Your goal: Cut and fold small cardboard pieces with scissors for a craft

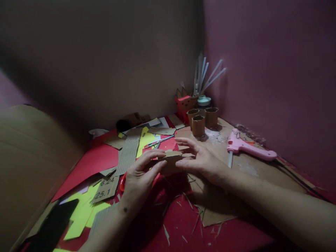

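Observation:
Between my two hands, over the red tabletop [181, 217], is a small brown cardboard piece [170, 162]. My left hand [141, 173] grips its left side, thumb on the near face and fingers behind. From the other side my right hand [196, 159] holds it, the thumb near its face and the fingers at the far edge. Part of the piece is hidden by my fingers. Beside my left wrist shows an orange-red handle [123, 181], mostly covered. A flat cardboard sheet [215, 206] lies under my right forearm.
A pink glue gun [249, 148] with a clear glue stick rests at the right, its cord trailing along the wall. Several cardboard cups [198, 126] and a red holder [183, 106] stand at the back. Yellow paper [81, 213], corrugated strips [128, 150] and red paper [97, 161] cover the left.

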{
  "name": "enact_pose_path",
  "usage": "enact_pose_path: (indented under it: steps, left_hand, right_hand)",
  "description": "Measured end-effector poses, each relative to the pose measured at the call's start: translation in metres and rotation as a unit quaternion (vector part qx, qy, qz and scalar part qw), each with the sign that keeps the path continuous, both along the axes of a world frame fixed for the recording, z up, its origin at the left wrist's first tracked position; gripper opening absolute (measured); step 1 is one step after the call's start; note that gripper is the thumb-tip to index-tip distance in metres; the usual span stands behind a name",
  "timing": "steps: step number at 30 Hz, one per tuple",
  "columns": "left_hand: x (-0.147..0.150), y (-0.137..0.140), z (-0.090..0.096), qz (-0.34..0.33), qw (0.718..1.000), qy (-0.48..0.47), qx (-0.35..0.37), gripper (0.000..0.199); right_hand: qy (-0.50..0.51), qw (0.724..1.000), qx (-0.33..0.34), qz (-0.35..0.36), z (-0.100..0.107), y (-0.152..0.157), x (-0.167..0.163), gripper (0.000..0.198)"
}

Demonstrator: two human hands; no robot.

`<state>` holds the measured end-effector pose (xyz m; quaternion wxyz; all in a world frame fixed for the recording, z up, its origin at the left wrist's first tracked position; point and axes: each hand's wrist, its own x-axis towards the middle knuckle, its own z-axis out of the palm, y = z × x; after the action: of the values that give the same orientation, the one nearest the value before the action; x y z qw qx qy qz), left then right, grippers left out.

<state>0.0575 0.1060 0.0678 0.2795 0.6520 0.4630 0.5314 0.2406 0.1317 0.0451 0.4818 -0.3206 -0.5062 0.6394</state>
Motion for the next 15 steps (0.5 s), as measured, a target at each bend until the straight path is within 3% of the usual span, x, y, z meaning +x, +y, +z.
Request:
enact_pose_path:
  steps: [4, 7, 9, 12, 15]
  left_hand:
    - [0.000, 0.001, -0.002, -0.037, 0.998, -0.030, -0.034, 0.011]
    - [0.001, 0.002, -0.003, -0.051, 0.988, -0.130, -0.070, 0.018]
    - [0.002, 0.003, -0.005, -0.051, 0.985, -0.140, -0.084, 0.019]
    - [0.007, 0.001, -0.011, -0.109, 0.990, 0.050, -0.070, 0.024]
    - [0.015, -0.004, -0.022, -0.212, 0.950, 0.223, -0.052, 0.044]
  right_hand:
    - [0.012, 0.995, 0.045, 0.085, 0.001, -0.006, 0.000, 0.037]
    - [0.047, 0.997, 0.041, 0.039, 0.002, -0.001, 0.002, 0.028]
    - [0.082, 0.996, 0.038, -0.021, 0.004, 0.006, 0.005, 0.028]
    - [0.110, 0.991, -0.003, -0.080, 0.007, 0.018, 0.011, 0.034]
    - [0.130, 0.987, -0.006, -0.090, 0.005, 0.026, 0.015, 0.034]
